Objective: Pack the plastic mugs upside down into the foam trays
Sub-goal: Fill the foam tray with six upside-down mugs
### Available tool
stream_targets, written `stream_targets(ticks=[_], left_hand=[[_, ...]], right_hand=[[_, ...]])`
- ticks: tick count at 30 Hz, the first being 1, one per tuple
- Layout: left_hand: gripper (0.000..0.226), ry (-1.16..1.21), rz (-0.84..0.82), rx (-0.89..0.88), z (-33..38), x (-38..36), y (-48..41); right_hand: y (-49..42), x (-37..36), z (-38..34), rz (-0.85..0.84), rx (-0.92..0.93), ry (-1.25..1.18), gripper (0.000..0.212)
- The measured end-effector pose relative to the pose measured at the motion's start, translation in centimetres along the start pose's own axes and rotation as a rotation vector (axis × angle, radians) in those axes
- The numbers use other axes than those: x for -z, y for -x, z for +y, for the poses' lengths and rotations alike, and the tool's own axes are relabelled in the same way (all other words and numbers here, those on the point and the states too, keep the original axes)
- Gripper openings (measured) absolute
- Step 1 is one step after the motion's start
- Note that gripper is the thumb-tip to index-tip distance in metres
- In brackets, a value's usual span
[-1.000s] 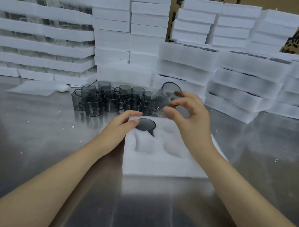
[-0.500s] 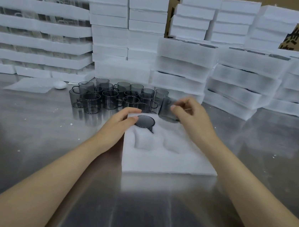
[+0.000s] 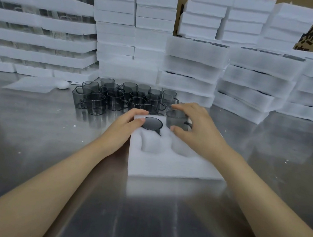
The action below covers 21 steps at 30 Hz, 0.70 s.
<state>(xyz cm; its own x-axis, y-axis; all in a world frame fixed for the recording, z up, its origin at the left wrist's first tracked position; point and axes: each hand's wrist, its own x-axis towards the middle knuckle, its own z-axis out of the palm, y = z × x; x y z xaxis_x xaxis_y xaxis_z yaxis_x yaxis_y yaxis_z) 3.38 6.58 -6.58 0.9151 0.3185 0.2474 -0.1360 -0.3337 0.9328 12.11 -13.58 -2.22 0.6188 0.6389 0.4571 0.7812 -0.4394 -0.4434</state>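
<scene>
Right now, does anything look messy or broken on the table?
Yes: small white foam crumbs lie scattered over the shiny metal table, mostly on its left side. The stacked white foam trays behind the right hand sit crooked, not squarely aligned. Nothing looks broken.

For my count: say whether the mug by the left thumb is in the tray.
In, upside down: the mug is sunk in the far-left pocket of the foam tray, only its flat base and handle showing.

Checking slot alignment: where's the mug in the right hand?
Head view, centre: the held mug is at the far-right pocket of the foam tray, under the right hand, right of the seated mug.
</scene>
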Motion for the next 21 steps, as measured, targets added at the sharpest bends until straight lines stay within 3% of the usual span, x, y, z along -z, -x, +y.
stream_targets(ticks=[4,7,9,11,13,18,21], left_hand=[[0.023,0.021,0.001,0.000,0.01,-0.08,-0.03],[0.023,0.014,0.002,-0.006,-0.03,-0.08,-0.01],[0.024,0.004,0.000,-0.009,-0.12,-0.03,-0.04],[0.024,-0.002,-0.002,-0.010,-0.20,-0.01,-0.07],[0.024,0.007,-0.004,-0.009,-0.23,-0.05,-0.03],[0.023,0.026,-0.002,-0.010,-0.29,-0.05,-0.15],[0.024,0.027,-0.008,-0.011,-0.24,-0.16,-0.23]], right_hand=[[0.19,-0.14,-0.09,-0.050,0.003,0.133,0.045],[0.39,-0.08,-0.37,-0.010,0.047,0.218,0.053],[0.35,-0.04,-0.35,-0.161,0.066,0.258,0.059],[0.27,-0.11,-0.09,-0.432,-0.014,0.287,0.067],[0.13,-0.08,0.18,-0.540,-0.067,0.298,0.071],[0.42,-0.08,-0.23,-0.496,-0.069,0.258,0.077],[0.12,-0.36,-0.18,-0.315,-0.029,0.117,0.056]])
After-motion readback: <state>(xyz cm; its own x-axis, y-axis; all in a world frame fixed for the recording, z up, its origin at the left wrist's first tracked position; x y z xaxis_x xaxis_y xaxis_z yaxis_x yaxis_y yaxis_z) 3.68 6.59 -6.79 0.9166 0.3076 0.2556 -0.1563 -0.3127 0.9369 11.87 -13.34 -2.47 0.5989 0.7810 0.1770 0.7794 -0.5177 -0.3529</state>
